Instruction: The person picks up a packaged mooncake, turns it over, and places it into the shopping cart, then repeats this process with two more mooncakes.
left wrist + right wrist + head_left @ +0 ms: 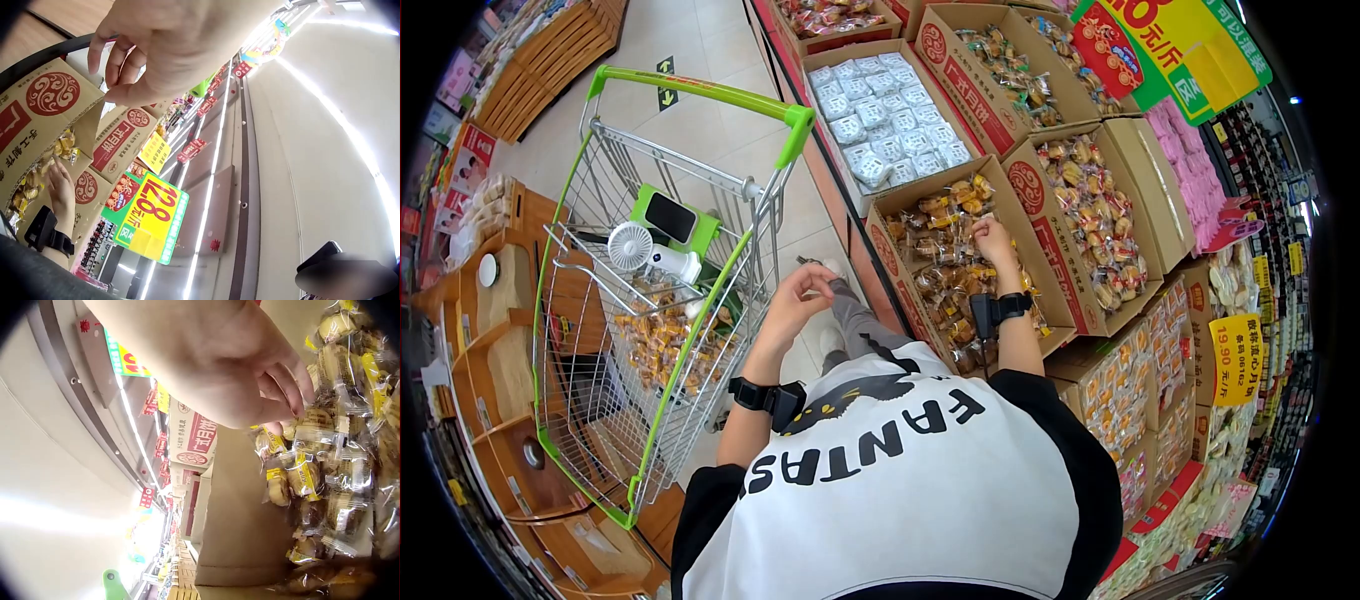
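Note:
My right hand [995,242] is over an open cardboard box [883,247] of small wrapped pastries [945,285], mooncakes by the box print. In the right wrist view its bent fingers [286,387] reach the clear packets [306,475] with yellow labels. I cannot tell whether they pinch one, as the hand hides part of the contact. My left hand [796,300] hangs in the air left of the box, fingers loosely bent, holding nothing. The left wrist view has that hand [156,59] apart from the box [47,100].
On the left stands a shopping cart [745,250] with green trim, carrying a small white fan [631,246], a phone [670,218] and packets. Beside my box lie one with white packets [885,115] and another of pastries [1095,220]. A price sign [1185,50] overhangs the back.

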Demonstrator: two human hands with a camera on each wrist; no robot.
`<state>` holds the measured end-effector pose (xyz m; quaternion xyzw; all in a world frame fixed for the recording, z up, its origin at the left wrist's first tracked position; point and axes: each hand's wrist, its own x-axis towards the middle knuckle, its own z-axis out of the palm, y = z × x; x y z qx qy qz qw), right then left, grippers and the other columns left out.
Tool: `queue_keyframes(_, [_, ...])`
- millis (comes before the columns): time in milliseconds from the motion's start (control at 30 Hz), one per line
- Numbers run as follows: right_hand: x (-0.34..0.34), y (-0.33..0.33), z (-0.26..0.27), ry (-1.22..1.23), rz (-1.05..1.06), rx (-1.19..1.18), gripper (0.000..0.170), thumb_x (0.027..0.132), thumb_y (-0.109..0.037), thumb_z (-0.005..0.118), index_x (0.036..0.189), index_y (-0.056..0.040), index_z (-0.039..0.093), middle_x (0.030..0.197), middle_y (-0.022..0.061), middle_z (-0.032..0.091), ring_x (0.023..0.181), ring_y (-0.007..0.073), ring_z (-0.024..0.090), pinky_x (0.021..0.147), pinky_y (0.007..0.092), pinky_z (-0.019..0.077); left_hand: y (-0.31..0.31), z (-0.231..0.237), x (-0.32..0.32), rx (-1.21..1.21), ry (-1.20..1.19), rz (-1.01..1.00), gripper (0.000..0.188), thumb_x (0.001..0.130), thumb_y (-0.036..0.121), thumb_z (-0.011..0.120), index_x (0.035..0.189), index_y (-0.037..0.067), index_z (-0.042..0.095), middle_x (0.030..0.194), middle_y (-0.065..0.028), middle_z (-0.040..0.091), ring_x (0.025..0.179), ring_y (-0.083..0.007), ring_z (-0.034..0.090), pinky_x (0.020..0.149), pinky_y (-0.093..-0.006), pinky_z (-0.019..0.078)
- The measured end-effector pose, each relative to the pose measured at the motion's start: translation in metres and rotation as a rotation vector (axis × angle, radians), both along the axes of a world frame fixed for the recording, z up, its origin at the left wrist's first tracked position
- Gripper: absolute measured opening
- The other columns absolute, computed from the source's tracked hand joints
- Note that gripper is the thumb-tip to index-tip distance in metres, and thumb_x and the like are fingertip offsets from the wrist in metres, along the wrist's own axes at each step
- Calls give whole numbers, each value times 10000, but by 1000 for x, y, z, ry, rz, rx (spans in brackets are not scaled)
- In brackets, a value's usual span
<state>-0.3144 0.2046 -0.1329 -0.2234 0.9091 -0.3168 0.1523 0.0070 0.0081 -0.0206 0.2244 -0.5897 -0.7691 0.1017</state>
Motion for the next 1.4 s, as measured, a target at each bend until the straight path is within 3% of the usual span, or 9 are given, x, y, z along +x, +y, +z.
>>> queue_keyframes(100, [3,-6,0,32,-2,51,186,692,-109,530,862,-40,559,769,146,582,753,278,562,675,338,434,0,-2,1,0,-3,2,288,670,-84,538,932,31,507,707,7,501,706,-78,492,681,-197,383])
queue_keyframes(233, [7,-14,4,112,12,159,234,697,-147,541,916,-67,543,910,193,552,885,316,517,739,380,412,-1,-6,2,5,0,14,292,666,-93,534,930,29,508,704,4,503,706,-81,499,675,-199,392])
queue_keyframes(400, [22,-22,3,48,22,305,387,703,-191,566,1086,-176,513,1183,235,346,1079,420,326,884,459,323,-1,-7,5,-8,-14,23,296,661,-98,538,926,30,508,702,4,502,706,-82,503,672,-199,398])
queue_keyframes(833, [33,-31,5,98,107,591,399,721,-296,597,1105,-220,519,1212,197,344,1082,389,340,904,471,306,-3,-13,11,2,-29,32,293,660,-101,537,918,33,508,695,6,494,700,-83,497,670,-201,401])
queue_keyframes(900, [24,-30,8,-45,175,438,469,698,-376,619,1060,-95,519,1133,193,390,1062,352,379,877,411,336,-3,-13,11,10,-23,39,289,663,-100,536,918,33,508,700,5,494,703,-83,495,672,-200,400])
queue_keyframes(1033, [24,-32,27,-173,147,99,461,704,-401,625,982,-58,493,991,165,488,978,299,479,821,345,378,-3,-13,12,15,-21,49,273,678,-92,530,921,31,510,719,4,491,714,-80,488,677,-197,395])
queue_keyframes(1133, [29,-37,35,168,232,-309,340,748,-292,614,924,-56,444,869,101,540,871,199,547,702,288,420,-2,-14,13,4,-17,46,260,690,-78,528,925,31,510,732,3,489,722,-80,484,683,-197,393])
queue_keyframes(1300, [58,-54,109,-532,246,-745,240,804,-153,557,960,-74,393,873,46,546,808,102,539,575,199,411,-2,-13,12,13,22,35,248,708,-65,523,937,30,509,762,1,495,750,-82,486,698,-203,394])
queue_keyframes(1400, [79,-64,144,-706,353,-639,272,799,-135,561,989,-73,376,874,62,543,775,118,552,599,203,431,1,-3,9,10,37,43,229,728,-44,528,945,26,507,792,-9,508,789,-93,495,730,-215,400])
